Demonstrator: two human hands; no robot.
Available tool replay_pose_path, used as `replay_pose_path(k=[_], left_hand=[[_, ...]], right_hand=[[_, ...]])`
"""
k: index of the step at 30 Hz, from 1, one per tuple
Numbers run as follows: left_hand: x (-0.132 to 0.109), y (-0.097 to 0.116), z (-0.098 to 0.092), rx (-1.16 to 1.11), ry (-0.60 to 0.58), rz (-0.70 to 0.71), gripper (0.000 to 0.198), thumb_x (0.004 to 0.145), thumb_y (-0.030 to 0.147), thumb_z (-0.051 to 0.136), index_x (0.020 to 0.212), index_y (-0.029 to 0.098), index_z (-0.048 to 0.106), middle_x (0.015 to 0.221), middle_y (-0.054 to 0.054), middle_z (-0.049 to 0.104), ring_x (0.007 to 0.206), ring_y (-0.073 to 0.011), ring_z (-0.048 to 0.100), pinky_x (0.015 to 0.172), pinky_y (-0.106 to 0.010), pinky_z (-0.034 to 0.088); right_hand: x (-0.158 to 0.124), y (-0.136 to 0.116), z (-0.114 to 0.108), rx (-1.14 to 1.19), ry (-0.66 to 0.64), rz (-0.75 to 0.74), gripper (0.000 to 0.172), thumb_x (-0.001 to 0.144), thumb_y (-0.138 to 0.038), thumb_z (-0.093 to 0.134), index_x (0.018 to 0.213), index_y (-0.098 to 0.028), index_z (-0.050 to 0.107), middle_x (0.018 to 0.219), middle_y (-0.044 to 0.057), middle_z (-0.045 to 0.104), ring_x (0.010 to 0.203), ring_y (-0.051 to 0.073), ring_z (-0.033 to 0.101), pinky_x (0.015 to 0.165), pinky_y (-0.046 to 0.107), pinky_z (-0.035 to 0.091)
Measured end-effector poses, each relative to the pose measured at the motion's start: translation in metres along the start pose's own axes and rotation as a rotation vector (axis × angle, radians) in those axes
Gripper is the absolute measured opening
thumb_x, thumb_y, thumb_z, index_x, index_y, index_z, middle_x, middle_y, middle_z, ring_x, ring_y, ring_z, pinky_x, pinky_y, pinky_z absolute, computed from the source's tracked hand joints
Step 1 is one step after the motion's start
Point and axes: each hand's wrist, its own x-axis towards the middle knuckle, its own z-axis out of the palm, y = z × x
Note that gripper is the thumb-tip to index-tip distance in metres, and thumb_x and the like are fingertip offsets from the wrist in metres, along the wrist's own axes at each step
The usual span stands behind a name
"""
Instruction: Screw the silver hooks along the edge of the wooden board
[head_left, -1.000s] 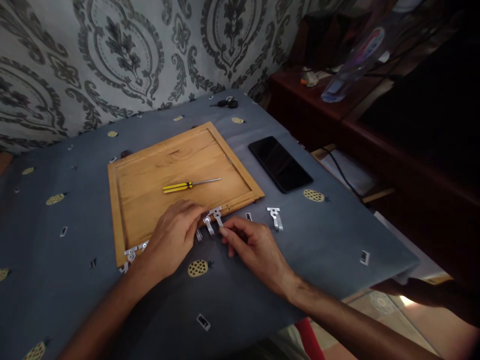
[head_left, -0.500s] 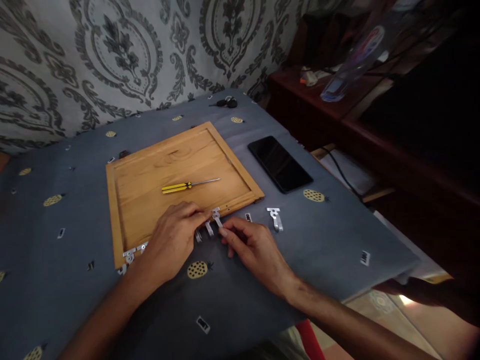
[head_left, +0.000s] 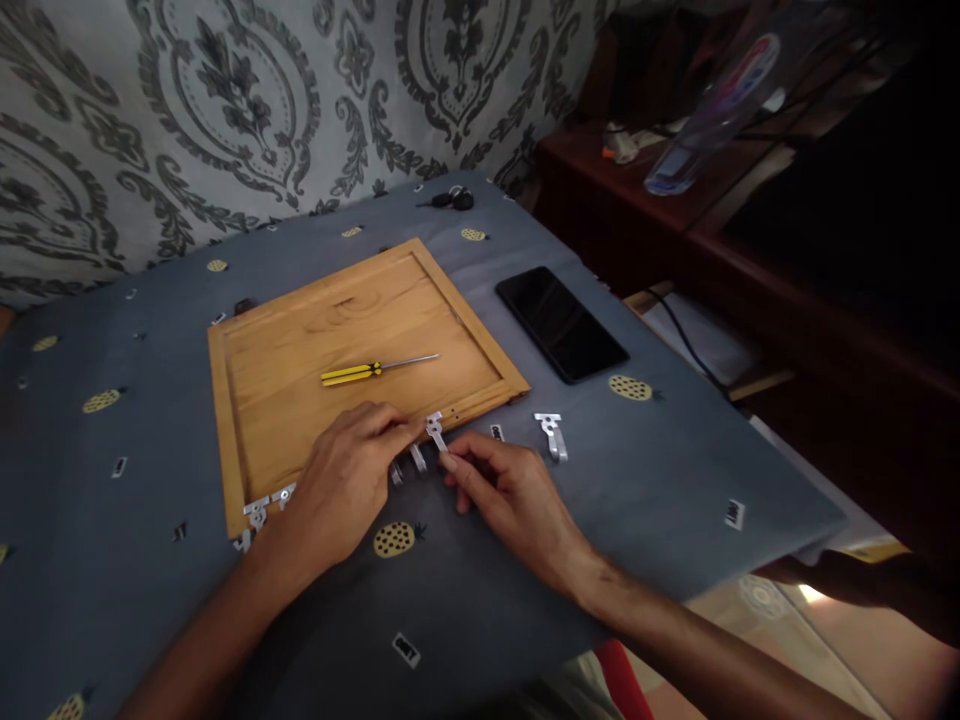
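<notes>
A wooden framed panel lies flat, with a row of silver metal hooks along its near rail. My right hand pinches the lower end of one metal hook between thumb and fingers; the hook's top plate is at the rail, near two small holes. Over the rail to the left is my left hand, fingers bent together, fingertips next to that same hook. What they grip is hidden. More hooks show left of my left wrist, and others hang just right of its fingers. On the panel rests a yellow-and-black screwdriver.
One loose metal hook lies on the blue patterned tablecloth, right of my right hand. Beyond it is a black phone. Keys lie at the back. A plastic bottle stands on a dark red cabinet at right.
Both hands and the hook keep nearly the same places. The whole view has shifted very slightly; the screwdriver and panel have not moved on the table.
</notes>
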Motion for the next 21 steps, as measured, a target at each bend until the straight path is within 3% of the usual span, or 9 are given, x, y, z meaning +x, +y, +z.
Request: replay_pose_path(k=[21], left_hand=[[0.0008, 0.0007, -0.0043, -0.038, -0.059, -0.028, 0.04, 0.092, 0.003, 0.041, 0.117, 0.019, 0.069, 0.101, -0.008, 0.07, 0.094, -0.0219, 0.064, 0.082, -0.043, 0.057]], right_hand=[[-0.0016, 0.0004, -0.0001, 0.022, -0.021, 0.004, 0.023, 0.093, -0.031, 0.05, 0.075, -0.02, 0.059, 0.056, -0.004, 0.054, 0.054, 0.012, 0.054, 0.057, 0.027, 0.039]])
